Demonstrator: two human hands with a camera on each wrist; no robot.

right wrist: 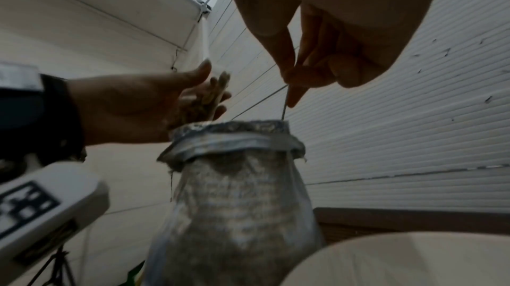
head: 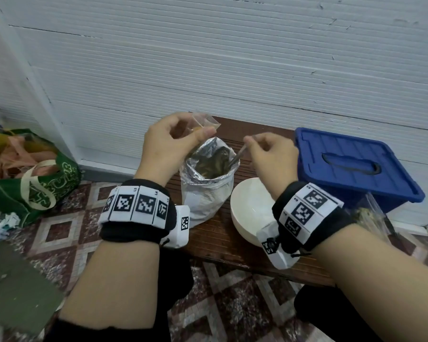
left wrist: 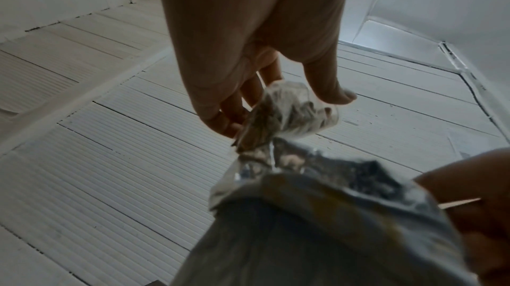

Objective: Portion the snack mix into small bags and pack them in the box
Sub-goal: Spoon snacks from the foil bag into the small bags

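Observation:
A foil-lined snack mix bag [head: 205,188] stands open on the low wooden table [head: 223,245], rim rolled down. My left hand [head: 176,141] holds a small clear bag [head: 205,122] with some mix in it just above the big bag's rim; in the left wrist view the small bag [left wrist: 290,111] hangs between fingers and thumb. My right hand [head: 269,154] pinches a thin metal spoon handle [head: 239,156] whose lower end dips into the big bag [right wrist: 240,192]. The blue lidded box [head: 353,164] sits shut at the right.
A white bowl [head: 250,208] stands on the table under my right wrist. Clear bags [head: 371,215] lie beside the box. A green shopping bag [head: 32,174] sits on the tiled floor at left. A white ribbed wall runs close behind the table.

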